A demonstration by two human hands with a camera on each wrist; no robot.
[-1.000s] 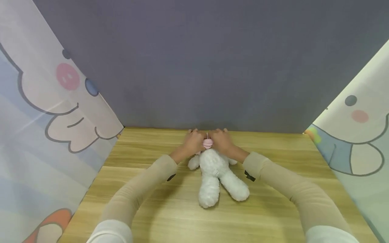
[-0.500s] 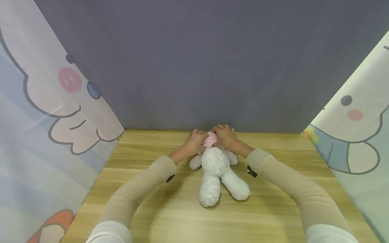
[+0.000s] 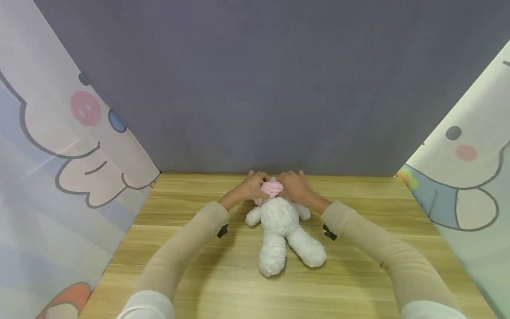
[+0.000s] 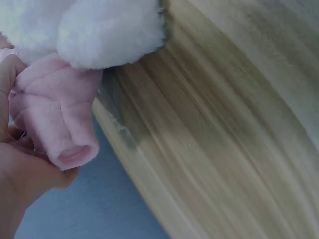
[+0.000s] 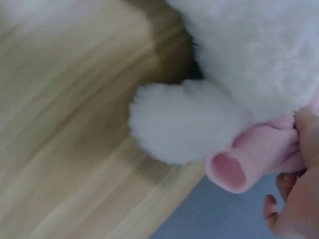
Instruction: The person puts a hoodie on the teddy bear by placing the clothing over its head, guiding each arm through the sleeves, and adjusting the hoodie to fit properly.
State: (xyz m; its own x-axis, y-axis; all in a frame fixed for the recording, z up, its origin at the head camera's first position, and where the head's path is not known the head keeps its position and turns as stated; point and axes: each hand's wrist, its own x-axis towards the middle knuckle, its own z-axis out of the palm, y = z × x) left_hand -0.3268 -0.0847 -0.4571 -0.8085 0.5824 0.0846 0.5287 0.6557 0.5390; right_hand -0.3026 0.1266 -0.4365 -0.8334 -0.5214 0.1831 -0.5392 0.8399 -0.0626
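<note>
A white plush toy (image 3: 280,215) lies on the tabletop with its legs toward me; its head is hidden by the hands and a small pink garment (image 3: 272,188). My left hand (image 3: 253,185) holds the garment's left side between thumb and fingers. On the other side my right hand (image 3: 294,186) pinches its right edge. The left wrist view shows a pink sleeve (image 4: 62,112) with an open cuff beside the toy's fluffy arm (image 4: 109,32). Another pink sleeve (image 5: 254,154) sticks out below the other plush arm (image 5: 184,122) in the right wrist view.
The wooden tabletop (image 3: 223,283) ends at a grey partition (image 3: 255,88) right behind the hands. Cartoon-printed curtains hang at the left (image 3: 48,133) and right (image 3: 478,177). A small white tag (image 3: 283,231) sits between the toy's legs.
Half a second ago the right hand was farther up and to the right; it has come back down and left. The pink cloth has shifted slightly toward me. The toy's body stays nearly in place.
</note>
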